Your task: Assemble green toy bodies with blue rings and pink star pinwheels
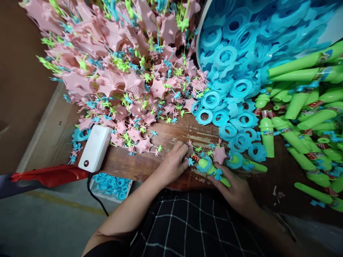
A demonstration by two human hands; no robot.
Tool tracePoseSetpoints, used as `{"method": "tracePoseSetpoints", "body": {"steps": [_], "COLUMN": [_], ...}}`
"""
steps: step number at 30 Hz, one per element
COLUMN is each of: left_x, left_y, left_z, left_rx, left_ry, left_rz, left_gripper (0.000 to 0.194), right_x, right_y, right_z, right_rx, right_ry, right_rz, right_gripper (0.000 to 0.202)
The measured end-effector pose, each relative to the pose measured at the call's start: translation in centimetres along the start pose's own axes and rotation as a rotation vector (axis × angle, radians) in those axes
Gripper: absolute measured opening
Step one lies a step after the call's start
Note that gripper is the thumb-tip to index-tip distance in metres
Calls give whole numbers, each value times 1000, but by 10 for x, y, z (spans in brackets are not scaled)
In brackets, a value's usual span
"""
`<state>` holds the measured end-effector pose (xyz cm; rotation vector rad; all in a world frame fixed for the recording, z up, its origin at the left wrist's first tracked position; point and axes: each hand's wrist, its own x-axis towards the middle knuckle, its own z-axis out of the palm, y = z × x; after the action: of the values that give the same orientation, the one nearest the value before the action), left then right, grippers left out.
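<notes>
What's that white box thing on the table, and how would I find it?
Start at the big heap of pink star pieces on the wooden table and follow its near-left edge down. There lies the white box, left of the left hand. It is the only white, smooth, rounded block, with a black cord hanging from it.

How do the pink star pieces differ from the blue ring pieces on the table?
The pink star pieces are pointed and closed in the middle; the blue ring pieces are round with an open hole. The stars lie heaped on the left, mixed with small green and blue bits; the rings spill from a container on the right. Both look like plastic.
</notes>
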<state>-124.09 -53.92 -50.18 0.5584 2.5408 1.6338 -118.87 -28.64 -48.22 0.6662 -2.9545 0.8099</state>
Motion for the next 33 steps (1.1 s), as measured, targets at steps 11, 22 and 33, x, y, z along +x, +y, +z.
{"method": "tracePoseSetpoints", "body": {"steps": [11, 22, 33], "left_x": [0, -1, 5], "left_y": [0, -2, 14], "left_z": [-1, -1, -33], "left_rx": [5, 98, -96], "left_ry": [-9, -55, -200], "left_rz": [5, 51, -43], "left_gripper": [31, 25, 71], "right_x": [8, 65, 46], "right_y": [-3, -79, -21], "right_z": [-5, -69, -67], "right_rx": [9, -620, -117], "right_ry": [-24, -181, -171], "right_rz": [-15, -136, 124], "right_gripper": [28, 32, 37]}}
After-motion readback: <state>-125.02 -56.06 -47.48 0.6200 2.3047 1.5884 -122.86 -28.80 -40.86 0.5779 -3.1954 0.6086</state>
